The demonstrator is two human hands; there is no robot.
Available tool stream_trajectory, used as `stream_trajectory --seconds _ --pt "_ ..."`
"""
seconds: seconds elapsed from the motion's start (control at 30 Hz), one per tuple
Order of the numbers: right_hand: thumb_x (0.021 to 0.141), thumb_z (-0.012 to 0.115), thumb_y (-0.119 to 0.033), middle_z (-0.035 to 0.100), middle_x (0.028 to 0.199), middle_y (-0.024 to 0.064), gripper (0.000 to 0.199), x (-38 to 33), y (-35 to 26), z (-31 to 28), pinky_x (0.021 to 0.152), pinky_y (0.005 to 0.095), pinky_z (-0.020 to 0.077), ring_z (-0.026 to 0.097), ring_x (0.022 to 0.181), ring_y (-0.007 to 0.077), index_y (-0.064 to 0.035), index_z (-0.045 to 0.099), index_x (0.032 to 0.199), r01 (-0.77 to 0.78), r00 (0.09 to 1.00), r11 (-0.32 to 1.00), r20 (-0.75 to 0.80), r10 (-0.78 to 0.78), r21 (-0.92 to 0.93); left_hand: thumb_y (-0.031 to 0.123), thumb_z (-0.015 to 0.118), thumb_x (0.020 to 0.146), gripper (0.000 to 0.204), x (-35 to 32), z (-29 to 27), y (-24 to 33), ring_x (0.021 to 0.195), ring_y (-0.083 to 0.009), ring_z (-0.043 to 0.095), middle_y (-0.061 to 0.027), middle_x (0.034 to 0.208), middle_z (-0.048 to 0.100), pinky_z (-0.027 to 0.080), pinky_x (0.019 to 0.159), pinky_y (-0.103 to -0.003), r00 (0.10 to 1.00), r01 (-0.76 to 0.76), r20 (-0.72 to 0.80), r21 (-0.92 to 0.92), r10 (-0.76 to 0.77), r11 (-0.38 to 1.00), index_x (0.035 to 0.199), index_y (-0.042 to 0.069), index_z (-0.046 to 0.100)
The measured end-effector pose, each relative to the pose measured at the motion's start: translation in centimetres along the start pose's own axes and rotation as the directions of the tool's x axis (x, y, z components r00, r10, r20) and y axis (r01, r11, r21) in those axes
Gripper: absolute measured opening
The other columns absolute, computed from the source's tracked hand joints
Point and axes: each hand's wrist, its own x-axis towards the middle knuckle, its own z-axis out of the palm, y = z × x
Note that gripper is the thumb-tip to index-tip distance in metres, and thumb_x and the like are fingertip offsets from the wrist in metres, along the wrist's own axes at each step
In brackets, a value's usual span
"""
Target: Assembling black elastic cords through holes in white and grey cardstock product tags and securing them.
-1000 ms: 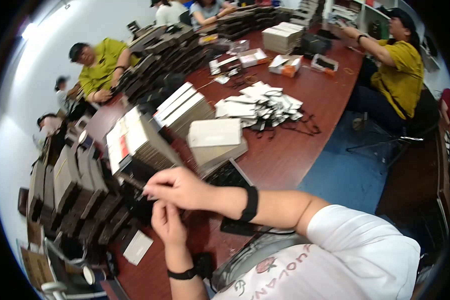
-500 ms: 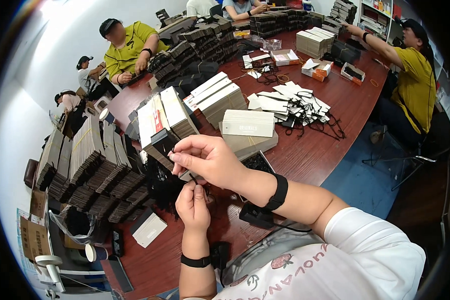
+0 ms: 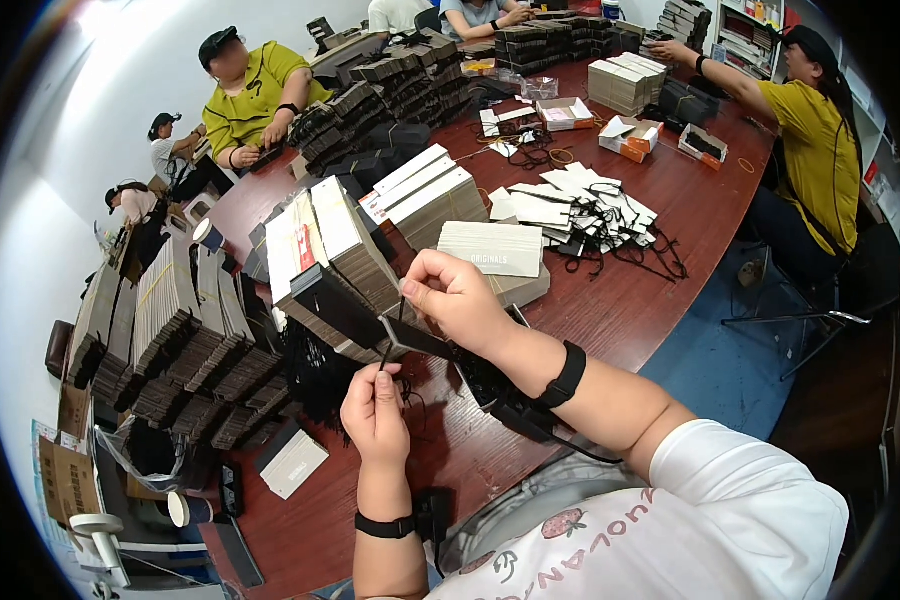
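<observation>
A thin black cord [image 3: 385, 355] runs between my two hands. My left hand [image 3: 377, 420] pinches its lower end between thumb and fingertips. Higher and to the right, my right hand [image 3: 455, 300] pinches the upper end. Between the hands a dark card tag [image 3: 420, 338] with a pale edge hangs tilted on the cord, seemingly threaded at its corner. Just beyond stands a tall stack of white-topped cards [image 3: 355, 235], with a black card block [image 3: 338, 305] against its near side. A bundle of black cords [image 3: 315, 365] lies left of my hands.
An open box of black cords [image 3: 475, 385] sits beneath my right forearm. Finished-looking white tags with cords [image 3: 580, 210] lie heaped beyond. Banded card stacks [image 3: 160, 320] crowd the left. A pale tag pile [image 3: 490, 248] stands ahead. Two people in yellow shirts sit around the table [image 3: 610, 310].
My right hand has moved right, away from the card stack. The tag and the cord between my hands now show plainly. My left hand has shifted slightly left.
</observation>
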Motion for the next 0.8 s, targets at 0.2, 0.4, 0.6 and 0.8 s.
stream_trajectory --seconds 0.2,0.4,0.6,0.8 --pt "0.084 0.06 -0.01 0.052 0.069 0.0031 0.013 -1.5 -0.8 1.8 0.058 0.0272 0.0399 0.049 0.064 0.0126 -0.0011 0.053 0.077 0.285 0.938 0.932 0.264 -0.223 -0.224 0.015 0.045 0.095 0.033 0.1 -0.1 1.3 0.053 -0.0025 0.04 0.003 0.064 0.045 0.03 0.049 -0.016 0.997 0.013 -0.073 -0.194 -0.028 0.981 0.123 -0.003 0.043" --pt "0.076 0.064 -0.009 0.055 0.069 0.0118 0.012 -2.1 -0.7 2.4 0.059 0.0351 0.0435 0.055 0.066 0.0294 -0.0004 0.055 0.073 0.43 0.887 0.882 0.271 -0.373 -0.194 0.013 0.051 0.093 0.032 -0.2 0.2 1.0 0.053 -0.0002 0.038 0.004 0.071 0.05 0.028 0.047 -0.014 0.996 0.068 -0.054 -0.115 -0.074 0.991 0.121 -0.002 0.045" --pt "0.076 0.065 -0.005 0.056 0.068 0.0076 0.008 -2.0 -0.7 2.5 0.057 0.0277 0.0422 0.053 0.062 0.0174 0.0002 0.06 0.075 0.379 0.912 0.906 0.243 -0.331 -0.187 0.007 0.052 0.092 0.006 0.3 0.2 0.2 0.05 0.0009 0.036 0.007 0.062 0.045 0.026 0.044 -0.015 0.998 0.043 -0.035 -0.007 -0.043 0.999 0.095 0.002 0.053" --pt "0.079 0.064 -0.007 0.057 0.07 0.0058 0.008 -2.1 -0.2 2.8 0.058 0.0262 0.0423 0.053 0.064 0.0137 -0.0002 0.06 0.076 0.324 0.928 0.938 0.235 -0.29 -0.121 0.009 0.048 0.094 0.006 0.0 -0.1 -0.2 0.05 0.0017 0.035 0.0079 0.062 0.043 0.026 0.045 -0.014 1.0 -0.007 -0.027 0.077 0.009 0.997 0.096 0.003 0.05"
